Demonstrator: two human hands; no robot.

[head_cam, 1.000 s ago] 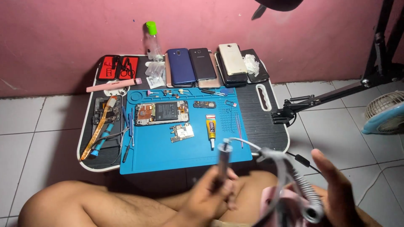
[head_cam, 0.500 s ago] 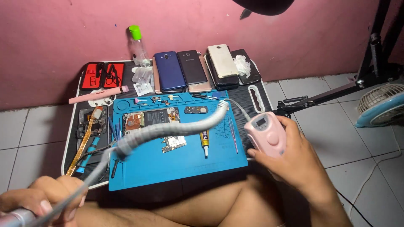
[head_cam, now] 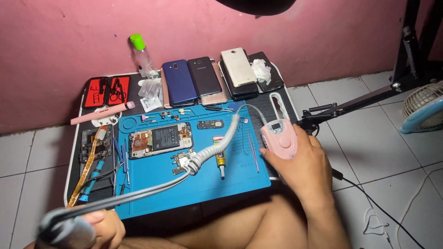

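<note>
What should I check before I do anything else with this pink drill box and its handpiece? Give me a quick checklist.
1. Right hand grips the pink control box: ok.
2. Box rests flat on the blue mat: cannot tell, the hand covers its base.
3. Left hand holds the handpiece: ok, though blurred.
4. Coiled cord clear of parts: not ok, it crosses the mat by the loose circuit board.
5. Glue tube capped: cannot tell.

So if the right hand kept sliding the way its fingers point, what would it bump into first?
The right hand points up-left, holding the pink control box. Going straight on, it would probably meet the thin tweezers on the blue mat first, then the coiled cable. Depth is hard to judge.
</note>
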